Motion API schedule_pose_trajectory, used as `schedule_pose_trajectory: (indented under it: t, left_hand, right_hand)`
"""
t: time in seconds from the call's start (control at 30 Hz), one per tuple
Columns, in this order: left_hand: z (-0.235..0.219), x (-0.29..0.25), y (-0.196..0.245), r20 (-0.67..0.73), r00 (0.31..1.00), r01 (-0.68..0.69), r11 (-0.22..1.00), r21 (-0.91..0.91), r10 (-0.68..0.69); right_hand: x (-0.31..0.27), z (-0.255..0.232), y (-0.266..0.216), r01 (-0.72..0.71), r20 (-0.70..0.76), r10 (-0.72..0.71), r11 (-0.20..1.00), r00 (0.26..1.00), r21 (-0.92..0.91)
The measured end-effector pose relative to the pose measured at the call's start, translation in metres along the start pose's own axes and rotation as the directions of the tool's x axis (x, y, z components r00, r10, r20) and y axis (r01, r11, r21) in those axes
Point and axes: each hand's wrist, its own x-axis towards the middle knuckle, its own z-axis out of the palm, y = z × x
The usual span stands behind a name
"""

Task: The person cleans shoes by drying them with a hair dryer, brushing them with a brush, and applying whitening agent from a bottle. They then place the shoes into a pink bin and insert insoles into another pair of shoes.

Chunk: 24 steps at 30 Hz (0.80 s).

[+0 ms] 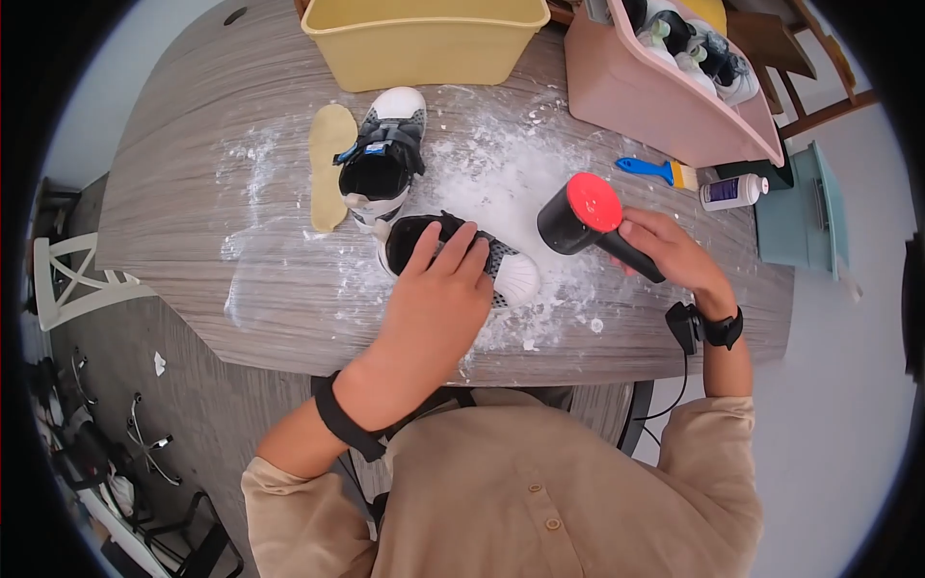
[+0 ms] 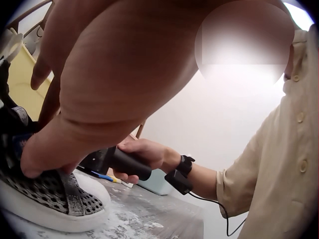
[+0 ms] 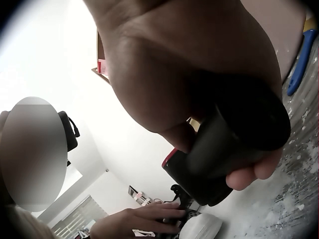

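A grey-and-white sneaker (image 1: 515, 276) with a perforated upper lies on its sole on the powdery table, toe to the right. Over its opening lies my left hand (image 1: 438, 299), fingers across the top; the left wrist view shows the thumb (image 2: 32, 167) against the shoe's side. My right hand (image 1: 670, 252) grips the black handle of a dryer-shaped device with a red round end (image 1: 594, 202), its black barrel pointing left beyond the sneaker's toe. The matching sneaker (image 1: 393, 144) stands behind, toe away from me, beside a beige insole (image 1: 332, 169).
White powder (image 1: 506, 173) is spread over the wooden table (image 1: 193, 193). A yellow bin (image 1: 429, 53) stands at the back, and a pink bin (image 1: 655, 116) with several shoes at the back right. A blue-handled brush (image 1: 655, 170), white bottle (image 1: 732, 193) and teal bin (image 1: 800, 217) sit right.
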Motion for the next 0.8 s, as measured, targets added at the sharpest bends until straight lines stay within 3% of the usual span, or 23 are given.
schedule_pose_trajectory:
  t: [0.1,0.5,0.8]
  left_hand:
    - [0.002,-0.007,-0.005,-0.02,1.0,-0.006,0.988,-0.152,0.003]
    - [0.006,-0.02,-0.011,-0.011,1.0,-0.024,0.983,-0.183,0.022]
    - [0.016,-0.033,-0.02,-0.169,0.983,-0.116,0.966,-0.232,0.077]
  right_hand:
    - [0.002,0.006,0.009,0.006,-0.002,-0.005,0.999,1.0,0.047]
    - [0.019,0.015,0.026,0.12,0.021,-0.122,0.988,0.992,0.101]
    - [0.02,0.024,0.038,0.163,0.075,-0.173,0.978,0.982,0.131]
